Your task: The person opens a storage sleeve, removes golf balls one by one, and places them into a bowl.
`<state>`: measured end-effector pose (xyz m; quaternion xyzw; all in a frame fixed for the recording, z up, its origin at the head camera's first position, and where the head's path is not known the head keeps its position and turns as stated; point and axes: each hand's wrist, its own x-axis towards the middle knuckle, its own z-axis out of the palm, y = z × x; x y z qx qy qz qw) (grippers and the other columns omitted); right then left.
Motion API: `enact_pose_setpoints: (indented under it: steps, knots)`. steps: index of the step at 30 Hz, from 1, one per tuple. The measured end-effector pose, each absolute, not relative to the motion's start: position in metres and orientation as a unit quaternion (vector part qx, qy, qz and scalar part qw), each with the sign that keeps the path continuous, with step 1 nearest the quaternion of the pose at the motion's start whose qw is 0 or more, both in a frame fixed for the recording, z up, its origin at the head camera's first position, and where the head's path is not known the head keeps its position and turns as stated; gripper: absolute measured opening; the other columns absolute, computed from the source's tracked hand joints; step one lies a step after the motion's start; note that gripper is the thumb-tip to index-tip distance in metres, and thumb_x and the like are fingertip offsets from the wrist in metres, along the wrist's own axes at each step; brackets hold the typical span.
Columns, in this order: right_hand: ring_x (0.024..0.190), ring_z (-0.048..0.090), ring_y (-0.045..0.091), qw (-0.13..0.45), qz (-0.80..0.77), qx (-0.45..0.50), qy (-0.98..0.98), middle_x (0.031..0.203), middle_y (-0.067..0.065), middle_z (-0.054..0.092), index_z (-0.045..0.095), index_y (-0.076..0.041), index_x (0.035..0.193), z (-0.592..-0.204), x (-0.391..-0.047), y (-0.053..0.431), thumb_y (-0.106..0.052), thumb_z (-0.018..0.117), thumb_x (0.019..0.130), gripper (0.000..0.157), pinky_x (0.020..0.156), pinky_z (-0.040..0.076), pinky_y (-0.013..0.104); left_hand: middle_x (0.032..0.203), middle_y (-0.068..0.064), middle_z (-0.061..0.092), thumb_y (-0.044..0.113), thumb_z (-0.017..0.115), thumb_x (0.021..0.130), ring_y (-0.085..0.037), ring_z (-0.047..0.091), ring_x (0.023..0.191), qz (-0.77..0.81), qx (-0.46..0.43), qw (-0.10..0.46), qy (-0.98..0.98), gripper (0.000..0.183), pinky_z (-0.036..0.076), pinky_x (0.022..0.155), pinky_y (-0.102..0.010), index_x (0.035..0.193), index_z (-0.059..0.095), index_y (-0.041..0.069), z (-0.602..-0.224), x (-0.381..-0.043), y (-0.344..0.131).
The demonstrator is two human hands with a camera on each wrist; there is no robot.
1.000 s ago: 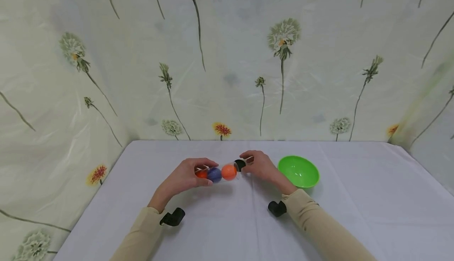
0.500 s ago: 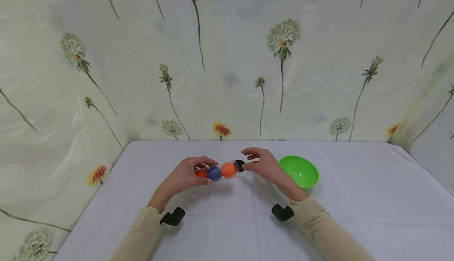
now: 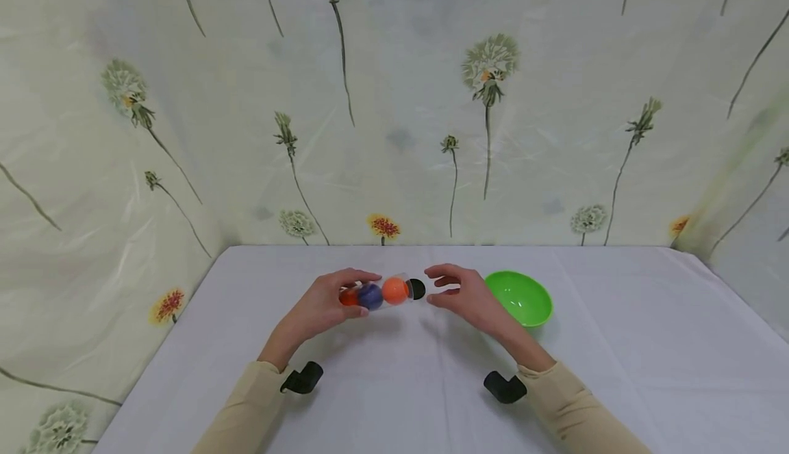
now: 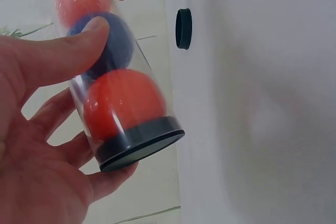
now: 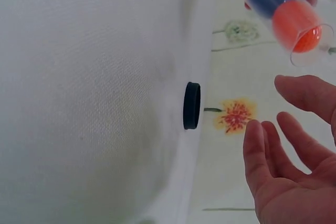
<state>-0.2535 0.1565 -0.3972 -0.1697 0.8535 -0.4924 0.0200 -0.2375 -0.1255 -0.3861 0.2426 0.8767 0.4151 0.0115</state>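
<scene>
My left hand (image 3: 320, 307) grips a clear plastic tube (image 4: 137, 51), tilted over the table. Inside, two orange balls (image 4: 125, 100) (image 3: 395, 290) sit either side of a blue ball (image 3: 370, 296). A black end cap (image 4: 142, 142) closes the tube's end by the left palm. The other end, seen in the right wrist view, is an uncovered clear rim (image 5: 314, 45). My right hand (image 3: 465, 296) hovers just right of this rim, fingers apart and nothing between them. Beyond the rim, a loose black cap (image 5: 192, 106) lies on the table.
A green bowl (image 3: 520, 300) stands right of my right hand, partly behind the forearm. White cloth covers the table (image 3: 394, 399). A flower-printed curtain (image 3: 394, 98) hangs behind it and at the sides. Black camera mounts (image 3: 505, 387) stick out from both wrists.
My right hand has drawn away to the right from beside the black cap and tube end, its fingers spreading. The left hand keeps its hold on the tube, nearly still.
</scene>
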Motion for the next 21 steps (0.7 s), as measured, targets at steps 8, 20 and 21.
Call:
enact_pose_setpoints:
  steps: [8,20,21]
  knots:
    - [0.116,0.057,0.035,0.045,-0.521,-0.166,0.836,0.129,0.015,0.06,0.06,-0.007,0.13,-0.392,-0.242,0.155,-0.01,0.073,0.087,0.045,0.09,0.052,0.038,0.123,0.003,0.059,-0.001,0.077,0.082,-0.023,0.055,0.119,0.401,0.254,0.01,0.88,0.058,0.045,0.1,-0.045,0.132,0.062,0.023,-0.386,-0.237,-0.122]
    - [0.109,0.063,0.027,0.091,-0.579,-0.176,0.791,0.125,0.012,0.063,0.059,-0.006,0.132,-0.392,-0.233,0.148,-0.016,0.075,0.087,0.049,0.089,0.052,0.037,0.117,0.005,0.058,0.0,0.077,0.083,-0.018,0.054,0.113,0.384,0.271,0.01,0.883,0.057,0.046,0.098,-0.042,0.132,0.063,0.024,-0.387,-0.239,-0.117]
    - [0.108,0.064,0.026,0.095,-0.581,-0.174,0.79,0.125,0.011,0.063,0.059,-0.007,0.133,-0.392,-0.233,0.148,-0.018,0.076,0.087,0.049,0.09,0.052,0.038,0.118,0.006,0.057,0.0,0.077,0.083,-0.017,0.054,0.113,0.383,0.27,0.012,0.883,0.057,0.046,0.098,-0.041,0.133,0.063,0.025,-0.386,-0.239,-0.116]
